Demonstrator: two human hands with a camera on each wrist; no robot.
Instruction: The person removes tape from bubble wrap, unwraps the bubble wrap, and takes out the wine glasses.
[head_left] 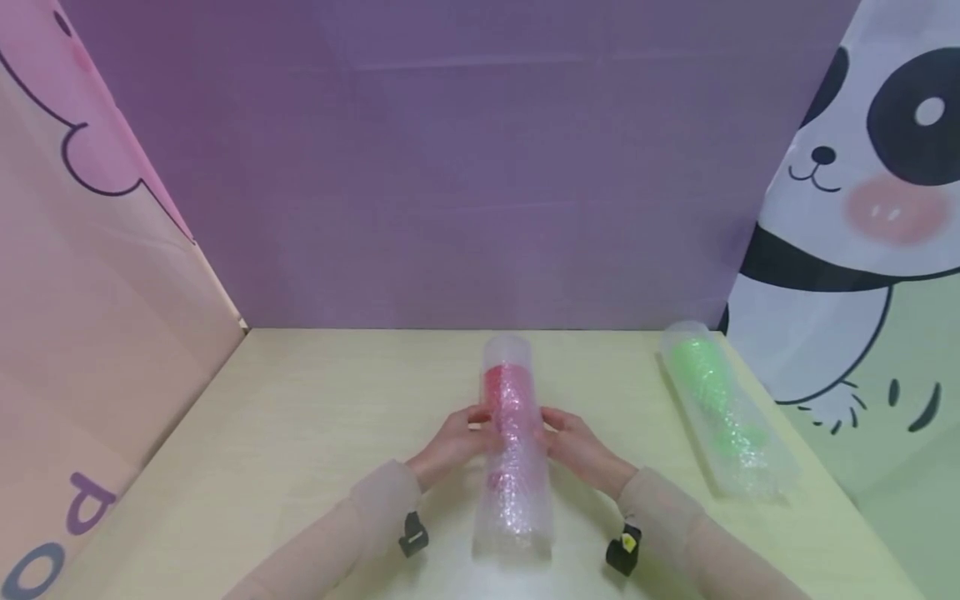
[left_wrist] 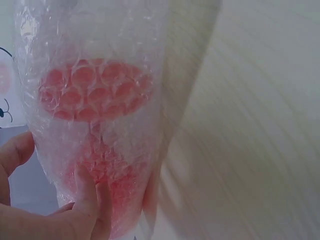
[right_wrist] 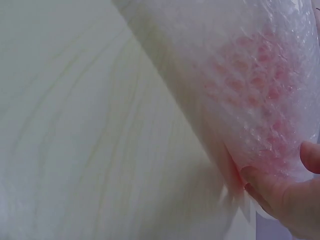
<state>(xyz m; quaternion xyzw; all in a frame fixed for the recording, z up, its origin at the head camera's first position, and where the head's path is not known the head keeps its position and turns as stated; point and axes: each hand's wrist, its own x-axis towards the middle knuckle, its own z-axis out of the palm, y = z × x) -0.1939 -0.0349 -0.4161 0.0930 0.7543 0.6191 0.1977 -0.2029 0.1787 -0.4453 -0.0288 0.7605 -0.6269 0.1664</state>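
A long roll of clear bubble wrap (head_left: 516,467) lies lengthwise at the middle of the table, with a pink-red object showing through it. From its left side my left hand (head_left: 468,437) holds the roll, and my right hand (head_left: 577,446) grips it from the right. Through the wrap in the left wrist view, a pink oval end (left_wrist: 97,90) shows with a narrow part below it. My left hand's fingers (left_wrist: 86,195) lie on the plastic. In the right wrist view, fingertips (right_wrist: 255,182) touch the lower side of the roll.
Another bubble-wrap bundle (head_left: 720,408), with something green inside, lies along the right side of the pale wood-grain table (head_left: 337,392). A purple backdrop (head_left: 480,167) stands behind the table, with a cartoon panda panel (head_left: 862,208) at right and a pinkish panel (head_left: 90,292) at left.
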